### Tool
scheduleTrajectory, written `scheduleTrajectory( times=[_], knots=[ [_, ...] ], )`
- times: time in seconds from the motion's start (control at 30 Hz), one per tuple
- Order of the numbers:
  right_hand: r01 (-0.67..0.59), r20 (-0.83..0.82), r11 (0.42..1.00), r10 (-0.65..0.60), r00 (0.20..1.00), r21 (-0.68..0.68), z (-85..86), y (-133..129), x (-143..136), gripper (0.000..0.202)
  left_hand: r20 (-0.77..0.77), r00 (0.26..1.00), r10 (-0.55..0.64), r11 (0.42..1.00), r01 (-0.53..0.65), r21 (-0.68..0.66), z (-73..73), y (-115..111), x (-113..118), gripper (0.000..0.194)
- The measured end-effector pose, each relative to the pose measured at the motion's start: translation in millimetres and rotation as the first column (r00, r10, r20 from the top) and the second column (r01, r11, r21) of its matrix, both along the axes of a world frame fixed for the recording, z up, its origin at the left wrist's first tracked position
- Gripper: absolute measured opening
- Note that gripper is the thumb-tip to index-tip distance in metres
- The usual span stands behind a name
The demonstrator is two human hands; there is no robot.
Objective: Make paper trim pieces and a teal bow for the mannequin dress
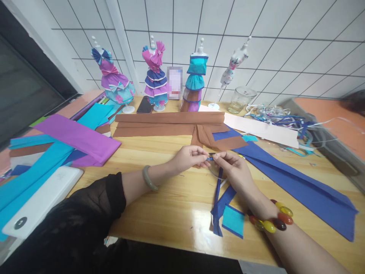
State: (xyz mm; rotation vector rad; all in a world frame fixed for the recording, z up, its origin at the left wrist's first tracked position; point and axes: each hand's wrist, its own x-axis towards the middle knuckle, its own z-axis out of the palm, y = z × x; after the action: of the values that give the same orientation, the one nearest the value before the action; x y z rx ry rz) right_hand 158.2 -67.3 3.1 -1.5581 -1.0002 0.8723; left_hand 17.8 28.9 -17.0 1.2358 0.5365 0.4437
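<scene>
My left hand (191, 156) and my right hand (234, 169) meet over the middle of the wooden table, fingers pinched on a small dark blue piece (210, 158) between them. Just below, narrow dark blue strips (217, 213) lie or hang beneath my right hand. Beside them rests a turquoise square (234, 221) with dark blue edges. Behind my hands lies folded brown paper or cloth (171, 118), with a crumpled brown piece (205, 136) nearer. A long blue sheet (296, 186) stretches to the right.
Three dressed mini mannequins (114, 82) and one undressed mannequin (235, 64) stand along the tiled wall. A glass jar (241, 99) and tangled ribbon scraps (273, 116) are back right. Purple (80, 139) and turquoise sheets (48, 167) and a white device (48, 199) lie left.
</scene>
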Motion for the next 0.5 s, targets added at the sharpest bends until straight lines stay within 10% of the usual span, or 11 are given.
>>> scheduleTrajectory(
  times=[0.27,0.5],
  knots=[
    [0.007,-0.036,1.0,-0.006,0.999,0.013,-2.0,0.9,4.6,0.024,0.035,0.998,0.046,0.967,-0.036,-0.253,6.5,4.2,-1.5,0.038],
    [0.03,-0.077,0.999,-0.029,0.997,0.016,-11.7,1.4,11.4,0.025,0.039,0.999,0.023,0.993,-0.019,-0.119,4.3,4.1,-1.5,0.042]
  ],
)
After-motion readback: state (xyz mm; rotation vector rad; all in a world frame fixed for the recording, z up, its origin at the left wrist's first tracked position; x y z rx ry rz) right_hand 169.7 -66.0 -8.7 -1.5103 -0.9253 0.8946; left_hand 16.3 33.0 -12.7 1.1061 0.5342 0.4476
